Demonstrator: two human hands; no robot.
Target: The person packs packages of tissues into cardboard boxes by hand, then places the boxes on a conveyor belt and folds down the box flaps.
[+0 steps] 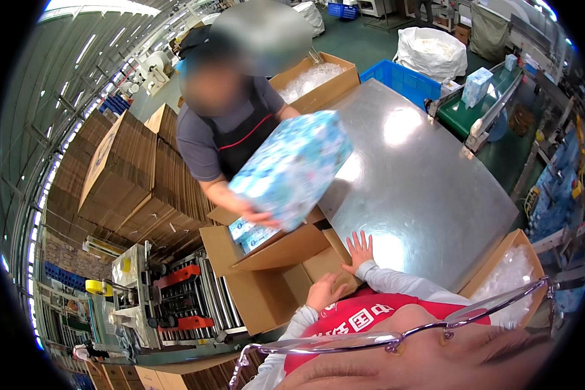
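Both: left hand (323, 290), right hand (359, 250) press carton flap (325, 263) edge.

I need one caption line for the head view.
Both hands press box flaps as a co-worker lowers a blue pack.

Your hands are on plain brown corrugated cardboard, matt and a bit rough, that open carton (273, 260). The pack (292, 169) your co-worker holds looks like glossy plastic film, printed blue and white. The table (422, 182) is sheet metal, smooth, throwing bright glare. Stacked flat boxes (130, 175) show ribbed cardboard edges. The rollers (208, 292) look like bare metal.
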